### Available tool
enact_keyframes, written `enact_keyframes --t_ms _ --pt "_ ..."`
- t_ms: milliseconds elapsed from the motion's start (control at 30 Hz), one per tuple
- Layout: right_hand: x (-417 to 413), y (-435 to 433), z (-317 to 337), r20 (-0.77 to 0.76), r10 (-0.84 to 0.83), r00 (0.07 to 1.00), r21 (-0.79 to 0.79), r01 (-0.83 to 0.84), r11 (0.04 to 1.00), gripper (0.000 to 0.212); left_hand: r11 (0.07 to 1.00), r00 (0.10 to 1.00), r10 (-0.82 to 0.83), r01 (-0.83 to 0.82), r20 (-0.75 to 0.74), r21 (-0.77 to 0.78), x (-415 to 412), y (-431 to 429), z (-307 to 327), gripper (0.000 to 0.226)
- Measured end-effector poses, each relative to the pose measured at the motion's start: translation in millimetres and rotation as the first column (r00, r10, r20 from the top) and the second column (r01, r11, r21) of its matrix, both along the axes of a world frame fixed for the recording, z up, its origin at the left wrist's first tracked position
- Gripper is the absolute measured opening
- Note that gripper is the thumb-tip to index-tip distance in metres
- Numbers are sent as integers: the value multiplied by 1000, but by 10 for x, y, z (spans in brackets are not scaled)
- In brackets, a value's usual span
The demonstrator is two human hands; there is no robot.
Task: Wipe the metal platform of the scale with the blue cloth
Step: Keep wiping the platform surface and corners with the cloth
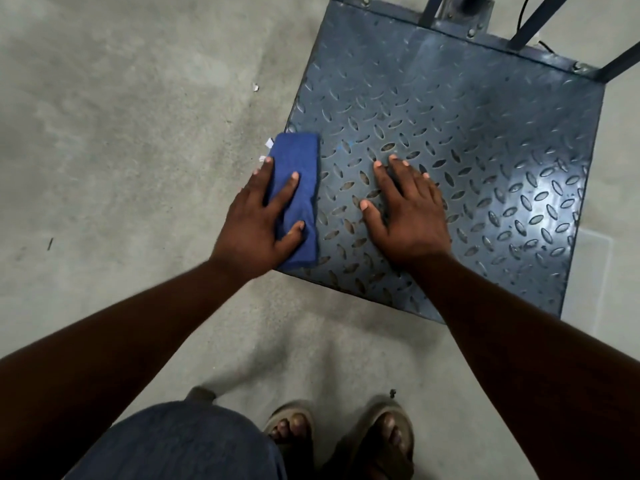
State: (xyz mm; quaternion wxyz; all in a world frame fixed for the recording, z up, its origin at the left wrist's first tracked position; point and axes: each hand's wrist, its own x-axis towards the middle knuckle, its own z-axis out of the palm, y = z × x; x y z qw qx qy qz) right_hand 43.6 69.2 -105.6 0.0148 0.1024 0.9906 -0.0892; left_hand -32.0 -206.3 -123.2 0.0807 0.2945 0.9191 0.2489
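Note:
The scale's metal platform is a dark blue-grey tread plate lying on the floor, filling the upper right of the head view. A folded blue cloth lies along the platform's left edge. My left hand presses on the cloth's near half, fingers spread over it, thumb on its lower part. My right hand rests flat on the bare platform just right of the cloth, fingers apart, holding nothing.
Grey concrete floor surrounds the platform, with small white paper scraps beside the cloth's far end. The scale's dark metal column and struts rise at the platform's far edge. My sandalled feet stand near the platform's front corner.

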Motion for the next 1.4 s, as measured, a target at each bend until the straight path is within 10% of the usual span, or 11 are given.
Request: enact_keyframes --t_ms 533,833,1100,1400 --pt "6 -10 7 -17 1 1000 -9 -1 1000 68 989 949 139 -150 282 18 -305 183 51 98" --pt "-7 2 16 42 -12 999 -15 13 1000 70 983 978 118 -140 -172 -120 20 304 74 68" --pt "-16 18 25 5 -9 1000 -41 10 999 69 978 972 202 -195 120 -68 -1071 958 39 85" --pt "-1 6 1 -14 -12 1000 -42 11 999 68 995 980 85 -76 180 -58 -497 356 94 94"
